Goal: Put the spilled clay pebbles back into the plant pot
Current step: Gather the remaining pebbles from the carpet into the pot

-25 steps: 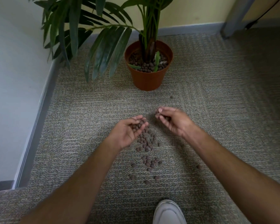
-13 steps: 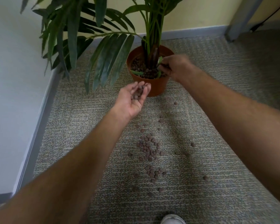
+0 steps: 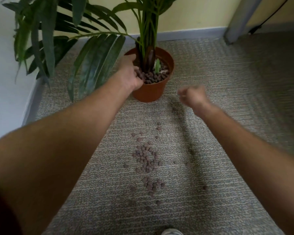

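Item: round terracotta-orange plastic plant pot, standing upright on grey-beige looped carpet, close to a yellow wall with a grey skirting board. A palm-like green plant is rooted in it, with long dark fronds drooping to the pot's left. The surface inside the pot is covered with small brown rounded clay pebbles.

Item: spilled clay pebbles, same kind, lying on the carpet in front of the pot and well apart from it. A dense cluster is seen between the two forearms; a smaller cluster lies nearer the camera, and single pebbles are scattered around both, one off to the right.

Item: left hand, turned palm-down over the left rim of the pot, fingers curled down onto the pebbles inside. Whether anything is grasped cannot be told, as the palm is hidden.

Item: right hand, blurred, held above the carpet just to the right of the pot and not touching it. The fingers are seen clenched into a loose fist; contents, if any, cannot be told.

Item: white shoe tip, at the bottom edge.
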